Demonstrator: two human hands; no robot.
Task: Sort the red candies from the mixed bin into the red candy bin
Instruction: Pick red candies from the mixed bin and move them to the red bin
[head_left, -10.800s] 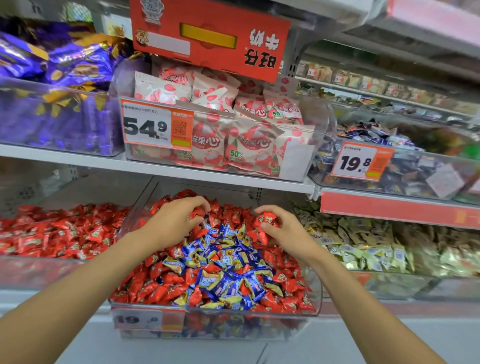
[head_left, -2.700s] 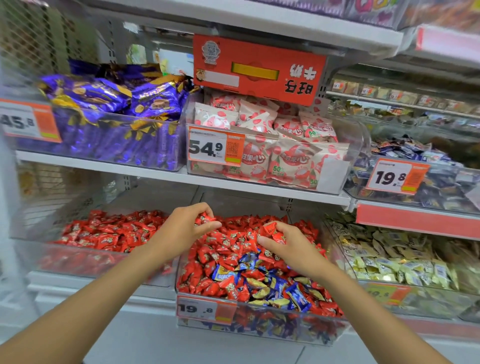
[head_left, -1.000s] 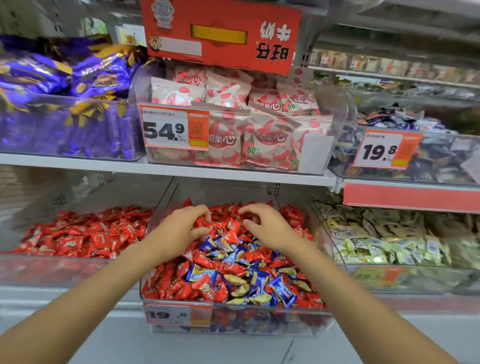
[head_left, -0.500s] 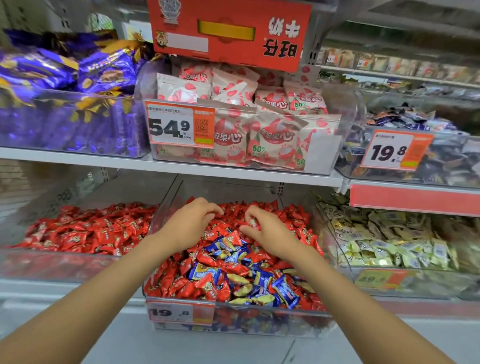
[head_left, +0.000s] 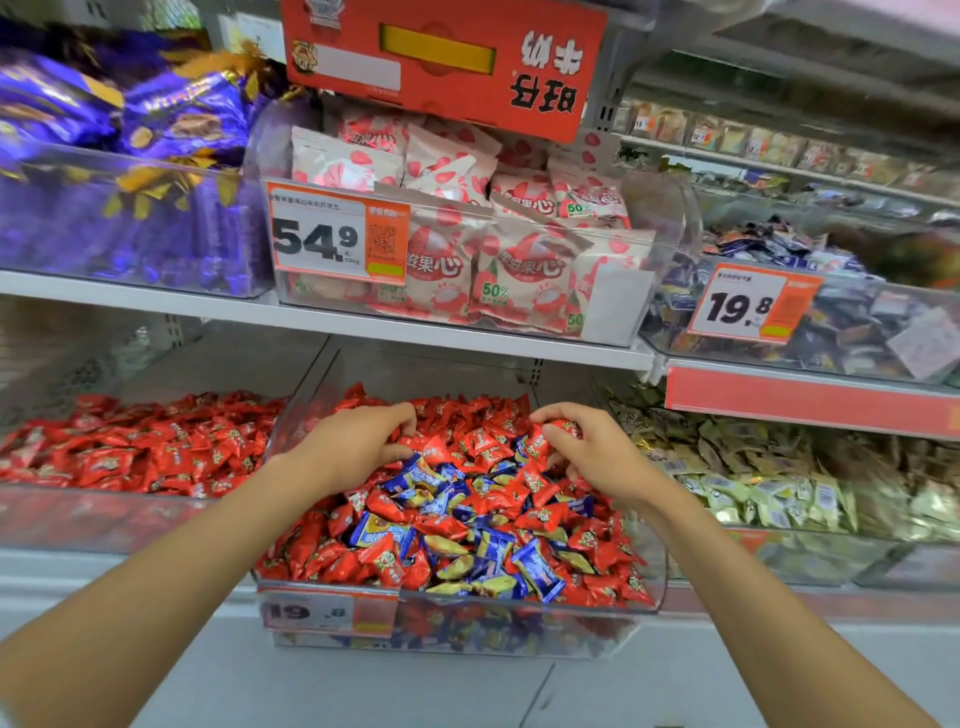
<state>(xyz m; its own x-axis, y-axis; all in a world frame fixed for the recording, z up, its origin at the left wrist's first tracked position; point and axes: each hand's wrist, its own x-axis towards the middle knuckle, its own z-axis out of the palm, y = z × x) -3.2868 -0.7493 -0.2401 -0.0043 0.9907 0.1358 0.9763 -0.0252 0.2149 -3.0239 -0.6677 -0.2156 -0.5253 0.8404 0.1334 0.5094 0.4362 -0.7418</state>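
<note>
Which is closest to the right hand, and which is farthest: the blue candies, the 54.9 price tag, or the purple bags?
1. blue candies: in the mixed bin, just left of the right hand.
2. 54.9 price tag: on the shelf above, to the left.
3. purple bags: upper shelf, far left.

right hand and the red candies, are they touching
Touching. The head view shows the right hand with fingers curled round a red candy.

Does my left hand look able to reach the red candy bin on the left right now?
Probably yes. The left hand sits in the mixed bin right beside the red candy bin; only a clear divider wall stands between, and both tops are open.
</note>
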